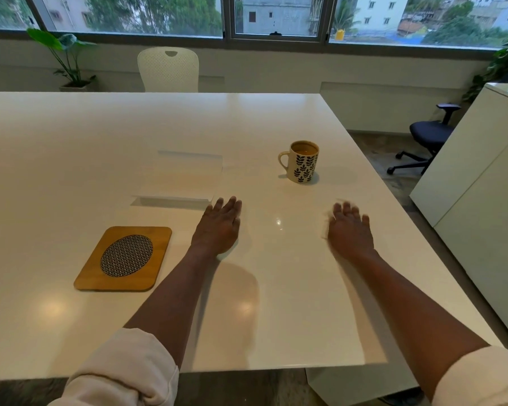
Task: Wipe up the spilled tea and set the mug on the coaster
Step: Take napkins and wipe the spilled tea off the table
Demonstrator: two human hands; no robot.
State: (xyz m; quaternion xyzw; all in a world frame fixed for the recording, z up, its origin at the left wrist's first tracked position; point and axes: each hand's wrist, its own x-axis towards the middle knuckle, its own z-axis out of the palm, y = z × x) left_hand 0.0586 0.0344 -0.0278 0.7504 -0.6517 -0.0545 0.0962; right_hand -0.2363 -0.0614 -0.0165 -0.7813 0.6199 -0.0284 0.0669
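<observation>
A cream mug with a dark leaf pattern stands upright on the white table, right of centre, with brown tea inside and its handle to the left. A wooden coaster with a woven oval centre lies at the near left, nothing on it. A white folded paper or cloth lies flat at mid-table, hard to tell from the tabletop. My left hand hovers palm down just right of its near corner, fingers apart. My right hand, slightly blurred, is open below the mug. No spill is plainly visible.
A white chair stands at the table's far side under the window. A dark office chair and a white cabinet are to the right. Potted plants stand at the back left and right. The table's near edge is close to me.
</observation>
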